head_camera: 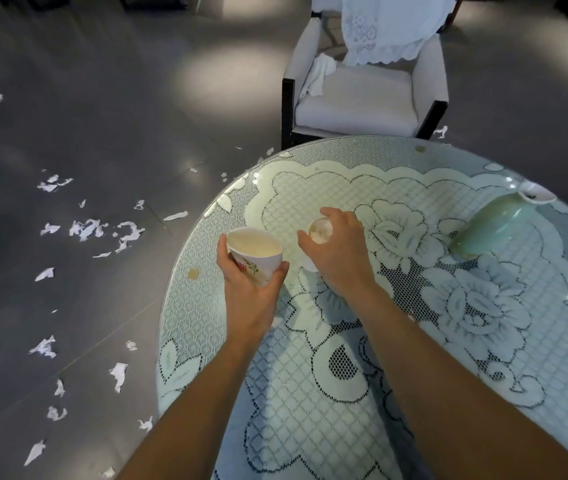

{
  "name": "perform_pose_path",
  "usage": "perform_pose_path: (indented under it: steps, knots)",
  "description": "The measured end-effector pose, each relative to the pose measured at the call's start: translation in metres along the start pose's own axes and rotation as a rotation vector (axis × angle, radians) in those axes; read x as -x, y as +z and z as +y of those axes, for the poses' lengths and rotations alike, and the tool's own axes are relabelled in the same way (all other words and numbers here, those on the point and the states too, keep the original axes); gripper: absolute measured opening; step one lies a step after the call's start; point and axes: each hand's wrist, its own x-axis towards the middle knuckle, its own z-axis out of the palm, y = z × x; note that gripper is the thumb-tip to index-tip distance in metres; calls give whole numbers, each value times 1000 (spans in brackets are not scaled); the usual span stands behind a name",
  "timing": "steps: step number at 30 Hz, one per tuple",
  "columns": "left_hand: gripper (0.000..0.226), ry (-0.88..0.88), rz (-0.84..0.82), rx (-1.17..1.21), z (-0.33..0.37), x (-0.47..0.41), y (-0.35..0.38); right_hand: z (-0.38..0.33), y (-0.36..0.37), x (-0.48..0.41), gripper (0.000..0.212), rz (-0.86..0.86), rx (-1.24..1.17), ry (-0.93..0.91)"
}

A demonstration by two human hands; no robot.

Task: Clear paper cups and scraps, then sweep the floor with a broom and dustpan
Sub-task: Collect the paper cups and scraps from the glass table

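My left hand (247, 285) grips a white paper cup (254, 252) with a flower print, held tilted above the left part of the round table (185, 306). Just to its right, my right hand (338, 251) curls around a second paper cup (319, 230), of which mostly the round end shows between thumb and fingers. White paper scraps (88, 228) lie scattered over the grey floor left of the table. No broom or dustpan is in view.
A lace cloth under glass covers the table. A pale green vase (493, 230) stands at the table's right. A white armchair (362, 98) with a draped cloth stands beyond the table. More scraps (441, 131) lie by the chair leg.
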Motion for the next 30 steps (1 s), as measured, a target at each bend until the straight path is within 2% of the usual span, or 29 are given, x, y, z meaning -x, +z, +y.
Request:
perform_pose_path:
  steps: [10,16,20,24,30]
  knots:
    - [105,84,-199,70,44,41,41,30,-101,50,57,232,-36,135]
    - [104,176,-427,93,83,114,101,75,-187,133,56,374,-36,312]
    - [96,243,-605,134,110,200,151,112,-261,219,60,495,-50,442]
    - [92,238,-761,225,130,307,193,147,-329,324,53,604,-11,533]
    - [94,370,-1128,251,163,527,246,207,-425,525,59,842,39,819]
